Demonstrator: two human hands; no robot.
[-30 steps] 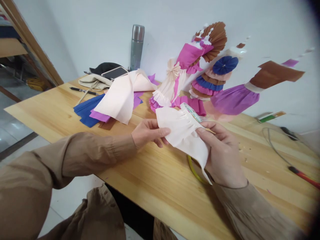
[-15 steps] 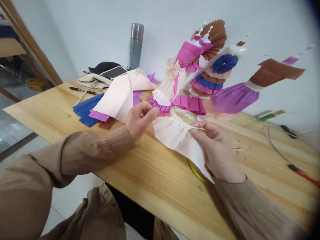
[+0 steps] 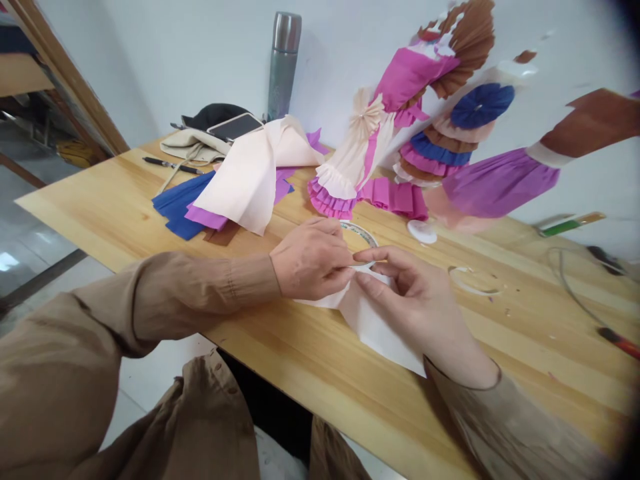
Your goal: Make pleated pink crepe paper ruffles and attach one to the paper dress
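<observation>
A piece of white crepe paper [image 3: 377, 328] hangs below my two hands, its upper edge pinched between them. My left hand [image 3: 313, 261] is closed over the left part of that edge, back of the hand up, its fingertips mostly hidden. My right hand [image 3: 417, 303] grips the edge just beside it with thumb and fingers. A roll of tape [image 3: 367, 233] with printing on its inner ring shows partly behind my fingers, and how far it touches them I cannot tell.
At the back stand several doll-like figures in crepe-paper dresses, one with a purple skirt [image 3: 500, 181]. Left lie sheets of pale pink paper [image 3: 245, 177], a pen [image 3: 173, 165] and a phone [image 3: 235, 127]. A flask [image 3: 283, 70] stands by the wall. Right are a white ring [image 3: 475, 288] and a cable [image 3: 563, 277].
My left hand let go of the paper, drew back, then came over beside my right hand and closed on the edge. The paper has tilted downward. The view has shifted slightly.
</observation>
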